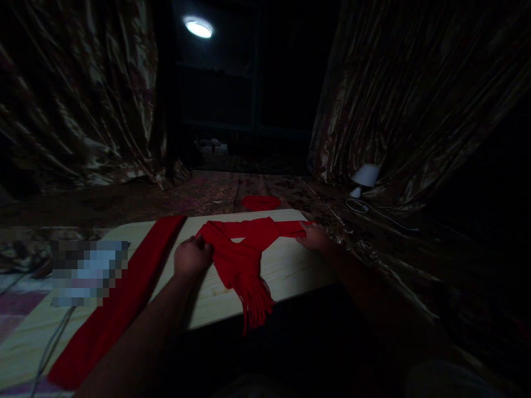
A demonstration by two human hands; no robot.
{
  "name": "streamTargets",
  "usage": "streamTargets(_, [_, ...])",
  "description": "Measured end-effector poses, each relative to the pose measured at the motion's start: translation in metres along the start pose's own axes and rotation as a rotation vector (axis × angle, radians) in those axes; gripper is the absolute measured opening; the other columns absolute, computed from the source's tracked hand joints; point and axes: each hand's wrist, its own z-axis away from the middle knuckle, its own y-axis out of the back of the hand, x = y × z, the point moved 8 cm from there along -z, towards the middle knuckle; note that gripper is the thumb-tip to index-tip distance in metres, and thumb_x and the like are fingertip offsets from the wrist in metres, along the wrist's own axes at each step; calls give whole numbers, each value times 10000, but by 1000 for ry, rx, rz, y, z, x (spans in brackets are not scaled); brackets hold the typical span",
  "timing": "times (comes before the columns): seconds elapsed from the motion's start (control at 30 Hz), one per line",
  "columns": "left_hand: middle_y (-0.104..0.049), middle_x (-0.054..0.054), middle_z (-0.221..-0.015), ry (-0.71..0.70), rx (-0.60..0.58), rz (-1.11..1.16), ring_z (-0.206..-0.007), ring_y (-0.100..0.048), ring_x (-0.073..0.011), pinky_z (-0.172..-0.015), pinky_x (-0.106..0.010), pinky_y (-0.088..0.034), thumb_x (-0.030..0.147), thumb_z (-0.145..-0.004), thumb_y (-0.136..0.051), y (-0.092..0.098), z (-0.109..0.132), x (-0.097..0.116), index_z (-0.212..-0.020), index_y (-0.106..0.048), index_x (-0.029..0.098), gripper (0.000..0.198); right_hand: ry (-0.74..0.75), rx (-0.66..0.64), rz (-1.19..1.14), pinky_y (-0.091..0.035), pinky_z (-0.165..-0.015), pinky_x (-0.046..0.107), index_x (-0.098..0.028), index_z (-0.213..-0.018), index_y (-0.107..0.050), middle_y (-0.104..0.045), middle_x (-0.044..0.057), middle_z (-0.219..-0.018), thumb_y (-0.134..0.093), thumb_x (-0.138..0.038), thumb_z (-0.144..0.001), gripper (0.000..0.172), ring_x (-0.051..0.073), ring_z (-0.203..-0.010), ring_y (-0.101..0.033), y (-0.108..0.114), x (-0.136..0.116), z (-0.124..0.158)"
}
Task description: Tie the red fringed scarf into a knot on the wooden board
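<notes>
A red scarf (238, 257) with a fringed end lies partly folded on a pale wooden board (290, 265). Its fringe hangs over the board's near edge. My left hand (193, 257) is closed on the scarf's left side, thumb on top. At the far right, my right hand (314, 236) pinches a narrow end of the same scarf. Left of my left arm, a long folded strip of red cloth (128, 293) stretches along the board, and nothing grips it.
A blurred-out flat object (91, 273) with a cable lies at the board's left. Beyond the far edge sits a red cloth item (261, 203). A small white lamp (365, 176) with its cord stands at right. Patterned curtains (83, 94) hang on both sides of a dark window.
</notes>
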Motion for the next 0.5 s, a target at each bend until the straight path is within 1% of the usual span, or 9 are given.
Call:
streamTargets(0.1, [-718,-151,-1136,-4,-8,-2,-1065,-664,-305,-876,-368,-503,389,-908,-435,-1,0,0,-1132,-710,177,414,3,38,7,-411,-1020,392,-100,-1522,-391,-634,213,-1297,-535,-446,-891,734,330,-1252,-536,1,5,4])
streamTargets(0.23, [-714,-146,-1162,-3,-25,-7,-1084,-660,-302,-880,-360,-501,402,-914,-420,-2,0,-1,-1166,-694,171,437,-45,-59,-70,-445,-971,356,-82,-1543,-345,-658,205,-1265,-472,-425,-935,710,296,-1179,-600,-13,15,8])
streamTargets(0.27, [-714,-147,-1160,-1,-27,-12,-1078,-662,-303,-879,-361,-501,408,-914,-418,-2,0,-1,-1167,-694,170,443,-49,-61,-80,-443,-977,351,-77,-1540,-352,-651,206,-1279,-465,-433,-940,706,292,-1187,-597,-15,16,8])
streamTargets(0.37, [-710,-154,-1165,1,-27,-22,-1078,-663,-304,-884,-362,-500,417,-916,-409,-3,0,-1,-1176,-693,166,459,-13,22,-58,-399,-1044,348,-86,-1511,-410,-606,204,-1353,-504,-449,-922,699,297,-1286,-529,-11,16,7])
streamTargets(0.4, [-708,-154,-1173,5,-25,-23,-1084,-661,-303,-888,-360,-499,415,-916,-409,-3,0,-1,-1180,-693,165,462,-2,32,-52,-393,-1052,348,-95,-1506,-422,-602,201,-1361,-515,-443,-916,692,298,-1292,-524,-11,16,7])
streamTargets(0.5, [-703,-145,-1196,15,-15,-20,-1095,-657,-298,-898,-354,-497,411,-914,-415,-2,-1,-1,-1187,-692,171,457,-12,-37,-80,-420,-1024,347,-100,-1514,-410,-621,199,-1337,-503,-421,-925,677,286,-1220,-585,-17,19,4])
